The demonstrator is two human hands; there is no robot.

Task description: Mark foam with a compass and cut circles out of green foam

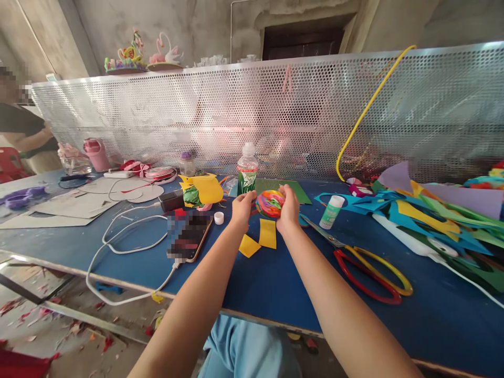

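A round, multicoloured swirled object [270,203] is held up over the blue table, in front of a green-labelled bottle [247,176]. My right hand [289,209] wraps round its right side. My left hand [241,211] is at its left, fingers bent together; what they pinch, if anything, is too small to make out. Two yellow paper pieces [268,234] lie on the table just below the hands. To the right, a glue stick [331,212] stands upright, with red-and-yellow-handled scissors [342,245] beside it. A small white cap [219,218] sits left of my left hand.
On the left are a charging phone [191,236], a looped white cable [136,251] and grey card sheets [66,202]. Coloured paper scraps and a white glue gun [409,237] lie at right. A perforated metal panel [220,115] borders the table's back. A person [25,128] is far left.
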